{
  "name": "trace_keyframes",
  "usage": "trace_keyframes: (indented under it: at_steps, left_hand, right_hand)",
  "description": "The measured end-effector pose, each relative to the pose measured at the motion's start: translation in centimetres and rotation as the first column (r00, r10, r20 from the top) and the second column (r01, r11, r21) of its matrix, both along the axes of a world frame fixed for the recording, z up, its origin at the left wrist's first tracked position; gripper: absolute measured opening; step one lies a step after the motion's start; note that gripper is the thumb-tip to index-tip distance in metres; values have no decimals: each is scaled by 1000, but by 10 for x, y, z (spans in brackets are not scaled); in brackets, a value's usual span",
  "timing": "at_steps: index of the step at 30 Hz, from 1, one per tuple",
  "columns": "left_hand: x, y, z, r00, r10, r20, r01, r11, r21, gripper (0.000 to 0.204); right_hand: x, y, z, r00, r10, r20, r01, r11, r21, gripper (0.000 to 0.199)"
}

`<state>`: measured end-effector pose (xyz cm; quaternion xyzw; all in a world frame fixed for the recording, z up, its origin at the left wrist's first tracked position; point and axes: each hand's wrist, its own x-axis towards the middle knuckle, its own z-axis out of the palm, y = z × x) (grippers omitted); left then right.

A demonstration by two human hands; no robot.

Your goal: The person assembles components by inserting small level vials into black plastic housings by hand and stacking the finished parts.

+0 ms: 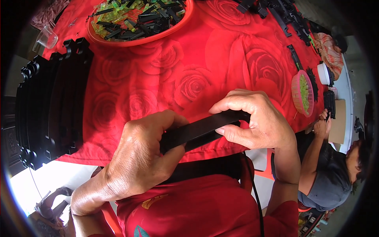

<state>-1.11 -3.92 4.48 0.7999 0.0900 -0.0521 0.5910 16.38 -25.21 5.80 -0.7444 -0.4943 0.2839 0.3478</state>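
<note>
Both hands' grip clasps one long, flat black plastic strip [201, 130], glossy and slightly tilted: left hand [138, 158] at one end, right hand [256, 122] at the other, above the red-clothed tabletop [189, 71].

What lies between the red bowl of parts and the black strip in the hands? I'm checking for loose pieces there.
Only bare red rose-patterned tablecloth shows between the red bowl and the black strip in the head view; no loose pieces there.
</note>
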Motion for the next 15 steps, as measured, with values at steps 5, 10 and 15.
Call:
trace_keyframes:
  at_steps: [5, 10, 15]
  left_hand:
    - [0, -2, 1, 1000, -11, 20, 11, 1000, 5, 27]
    - [0, -2, 0, 1000, -10, -13, 10, 1000, -9, 27]
    - [1, -2, -5, 1000, 2, 3, -2, 999, -40, 24]
  right_hand:
    - [0, -2, -2, 999, -7, -54, 6, 1000, -25, 26]
    - [0, -2, -5, 994, -17, -109, 18, 1000, 14, 25]
    - [0, -3, -8, 996, -34, -85, 36, 999, 18, 26]
